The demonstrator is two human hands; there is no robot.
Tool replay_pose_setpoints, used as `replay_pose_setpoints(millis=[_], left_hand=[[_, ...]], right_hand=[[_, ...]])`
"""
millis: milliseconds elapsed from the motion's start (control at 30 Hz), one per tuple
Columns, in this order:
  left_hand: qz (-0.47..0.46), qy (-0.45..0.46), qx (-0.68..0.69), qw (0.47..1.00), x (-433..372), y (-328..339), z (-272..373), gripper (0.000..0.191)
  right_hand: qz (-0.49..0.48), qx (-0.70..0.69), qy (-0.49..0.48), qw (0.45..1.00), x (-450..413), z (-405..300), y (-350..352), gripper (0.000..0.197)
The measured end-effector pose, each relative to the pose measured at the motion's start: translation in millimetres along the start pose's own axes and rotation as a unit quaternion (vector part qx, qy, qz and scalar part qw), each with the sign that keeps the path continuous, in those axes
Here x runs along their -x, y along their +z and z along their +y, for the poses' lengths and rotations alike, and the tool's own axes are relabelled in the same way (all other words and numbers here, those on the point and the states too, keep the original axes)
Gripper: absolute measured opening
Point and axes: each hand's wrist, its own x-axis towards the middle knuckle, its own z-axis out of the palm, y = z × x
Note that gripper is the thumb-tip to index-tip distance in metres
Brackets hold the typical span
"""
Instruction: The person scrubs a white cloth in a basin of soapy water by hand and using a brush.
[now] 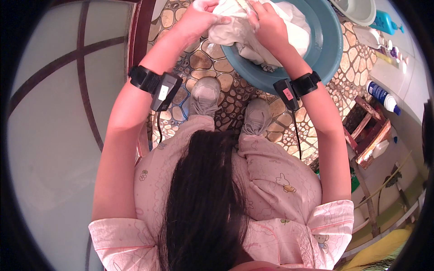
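At the top of the view, a white cloth [225, 32] is bunched between my two hands. My left hand [203, 15] grips its left side, with the thumb lying across the folds. My right hand [269, 25] holds the cloth from the right, fingers curled over its upper part. Whitish suds seem to cling to the skin of both hands. More of the white fabric hangs down into a blue plastic basin [330, 44] on the floor. The top edges of the cloth and the basin are cut off by the frame.
A glazed door [67, 67] with a dark red frame stands at left. Along the right wall are a pale basin [361, 12], a turquoise pump bottle [385, 24], a blue-and-white bottle [383, 96] and a worn wooden stool [368, 127]. My shoes [205, 96] rest on pebble-patterned flooring [200, 59].
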Motion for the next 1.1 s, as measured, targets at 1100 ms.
replay_pose_setpoints(millis=[1100], left_hand=[[-0.084,-0.043,0.164,0.982,0.4,4.9,-6.4,0.053]], right_hand=[[-0.083,0.279,-0.053,0.955,1.2,-9.3,-9.1,0.048]])
